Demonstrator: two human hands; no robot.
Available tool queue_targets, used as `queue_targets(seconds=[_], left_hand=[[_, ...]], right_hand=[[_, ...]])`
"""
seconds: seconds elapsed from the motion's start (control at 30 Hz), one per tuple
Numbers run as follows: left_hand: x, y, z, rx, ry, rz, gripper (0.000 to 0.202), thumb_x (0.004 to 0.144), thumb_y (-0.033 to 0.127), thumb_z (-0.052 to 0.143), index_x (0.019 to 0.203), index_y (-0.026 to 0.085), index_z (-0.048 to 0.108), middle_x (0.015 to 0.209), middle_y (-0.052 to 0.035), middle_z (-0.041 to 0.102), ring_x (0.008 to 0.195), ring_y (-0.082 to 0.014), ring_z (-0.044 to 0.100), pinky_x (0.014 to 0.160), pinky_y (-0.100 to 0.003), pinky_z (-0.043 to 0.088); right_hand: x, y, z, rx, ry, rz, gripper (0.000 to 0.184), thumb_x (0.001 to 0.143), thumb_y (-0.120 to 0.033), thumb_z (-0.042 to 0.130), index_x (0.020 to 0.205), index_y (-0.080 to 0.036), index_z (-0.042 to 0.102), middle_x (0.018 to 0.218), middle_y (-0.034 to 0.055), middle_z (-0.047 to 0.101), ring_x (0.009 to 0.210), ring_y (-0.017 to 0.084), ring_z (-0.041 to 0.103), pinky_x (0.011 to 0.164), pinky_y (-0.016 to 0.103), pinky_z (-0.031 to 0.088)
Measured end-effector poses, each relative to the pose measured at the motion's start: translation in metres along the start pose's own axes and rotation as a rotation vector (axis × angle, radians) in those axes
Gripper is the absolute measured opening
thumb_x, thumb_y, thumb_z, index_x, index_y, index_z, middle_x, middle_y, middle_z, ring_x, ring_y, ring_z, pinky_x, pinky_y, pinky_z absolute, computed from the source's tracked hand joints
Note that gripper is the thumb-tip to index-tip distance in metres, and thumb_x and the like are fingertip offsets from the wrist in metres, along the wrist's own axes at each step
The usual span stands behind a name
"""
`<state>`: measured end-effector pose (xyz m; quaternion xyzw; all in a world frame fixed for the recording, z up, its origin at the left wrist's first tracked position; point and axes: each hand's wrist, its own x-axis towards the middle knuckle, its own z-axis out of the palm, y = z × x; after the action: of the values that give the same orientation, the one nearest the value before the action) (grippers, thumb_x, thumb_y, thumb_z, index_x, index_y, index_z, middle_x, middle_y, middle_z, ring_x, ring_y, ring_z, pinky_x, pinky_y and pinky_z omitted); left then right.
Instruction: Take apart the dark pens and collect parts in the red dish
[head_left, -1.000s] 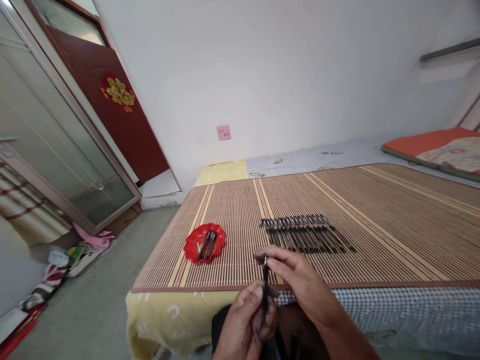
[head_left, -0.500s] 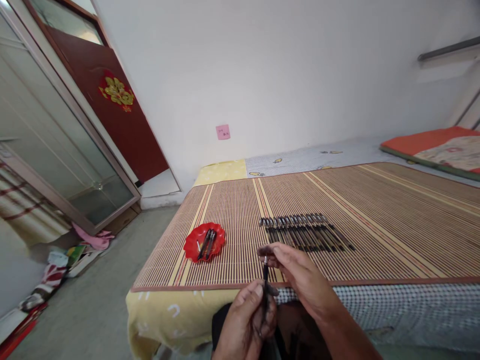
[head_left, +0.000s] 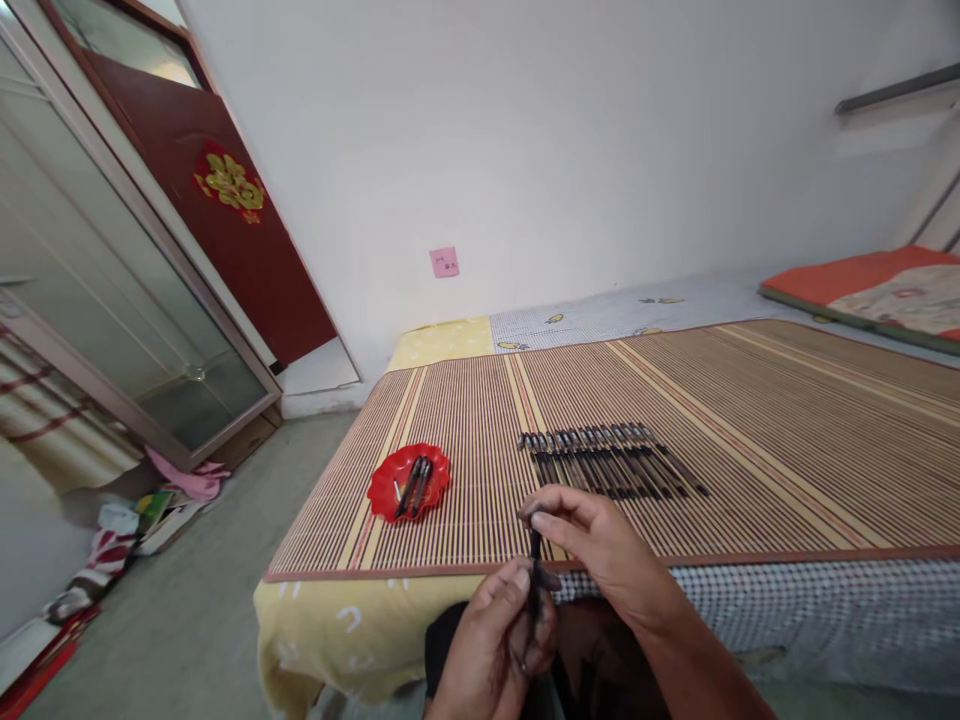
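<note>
My left hand (head_left: 495, 635) is closed around the lower part of a slim black pen (head_left: 535, 545), held upright near the front edge of the bed. From above, my right hand (head_left: 596, 545) pinches the pen's upper end between thumb and fingers, so its tip is hidden. Dark smudges mark the fingertips of both hands. Just beyond my right hand, several dark pens (head_left: 630, 475) lie side by side in a slanted row, with a line of short dark pieces like caps (head_left: 585, 438) along their far ends.
A red scalloped dish (head_left: 382, 490) holds a few dark pens (head_left: 415, 487) and a small white stick. A striped mat (head_left: 465, 420) covers the bed. Folded orange bedding (head_left: 840, 280) lies far right. Left of the bed are floor, clutter and a glass door (head_left: 150, 270).
My right fingers have closed over the pen's silvery tip, which showed between them before. My left hand keeps its grip on the pen. The row of pens and the dish are unchanged.
</note>
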<state>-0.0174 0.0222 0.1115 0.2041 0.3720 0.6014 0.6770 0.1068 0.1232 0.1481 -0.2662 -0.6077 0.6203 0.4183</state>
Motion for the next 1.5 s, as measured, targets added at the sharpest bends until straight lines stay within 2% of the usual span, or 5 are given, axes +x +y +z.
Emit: queue_targets(seconds=[0.27, 0.6, 1.23, 1.4, 1.5], left_hand=[[0.000, 0.000, 0.001, 0.004, -0.034, 0.018, 0.043, 0.076, 0.049, 0.083, 0.088, 0.015, 0.060, 0.059, 0.0036, 0.051, 0.046, -0.0057, 0.035, 0.046, -0.023, 0.018], [0.001, -0.003, -0.001, -0.017, -0.028, 0.013, 0.044, 0.074, 0.048, 0.085, 0.087, 0.014, 0.059, 0.058, 0.0039, 0.052, 0.044, -0.0050, 0.035, 0.044, -0.022, 0.018], [0.005, -0.011, -0.012, -0.078, 0.059, 0.064, 0.038, 0.066, 0.029, 0.094, 0.091, 0.013, 0.070, 0.074, -0.0006, 0.066, 0.058, -0.0082, 0.056, 0.053, -0.020, 0.042], [0.011, -0.012, -0.021, -0.169, 0.280, 0.027, 0.051, 0.052, 0.023, 0.100, 0.090, 0.015, 0.067, 0.079, -0.0004, 0.068, 0.063, -0.0089, 0.061, 0.059, -0.020, 0.047], [0.015, -0.009, -0.026, -0.228, 0.419, 0.005, 0.064, 0.043, 0.024, 0.103, 0.095, 0.016, 0.066, 0.079, -0.0009, 0.069, 0.061, -0.0100, 0.060, 0.054, -0.020, 0.044]], right_hand=[[0.000, 0.007, -0.002, 0.115, 0.027, -0.005, 0.045, 0.091, -0.062, 0.063, 0.095, -0.020, 0.077, 0.098, 0.0084, 0.075, 0.095, 0.022, 0.068, 0.089, 0.037, 0.052], [-0.004, 0.003, 0.000, -0.031, -0.047, -0.038, 0.022, 0.091, -0.041, 0.067, 0.094, -0.023, 0.078, 0.099, 0.0052, 0.076, 0.099, 0.022, 0.067, 0.093, 0.037, 0.050], [0.001, 0.017, -0.001, -0.044, -0.027, 0.005, 0.028, 0.089, -0.047, 0.068, 0.088, -0.020, 0.074, 0.089, 0.0049, 0.072, 0.091, 0.021, 0.066, 0.087, 0.034, 0.050], [0.019, 0.058, -0.001, -0.063, -0.065, 0.061, 0.048, 0.099, -0.055, 0.047, 0.098, -0.017, 0.076, 0.097, 0.0101, 0.076, 0.094, 0.024, 0.070, 0.091, 0.040, 0.054], [0.046, 0.088, -0.004, -0.613, -0.032, 0.055, 0.045, 0.103, -0.042, 0.039, 0.116, -0.014, 0.073, 0.112, 0.0125, 0.075, 0.105, 0.025, 0.069, 0.096, 0.038, 0.052]])
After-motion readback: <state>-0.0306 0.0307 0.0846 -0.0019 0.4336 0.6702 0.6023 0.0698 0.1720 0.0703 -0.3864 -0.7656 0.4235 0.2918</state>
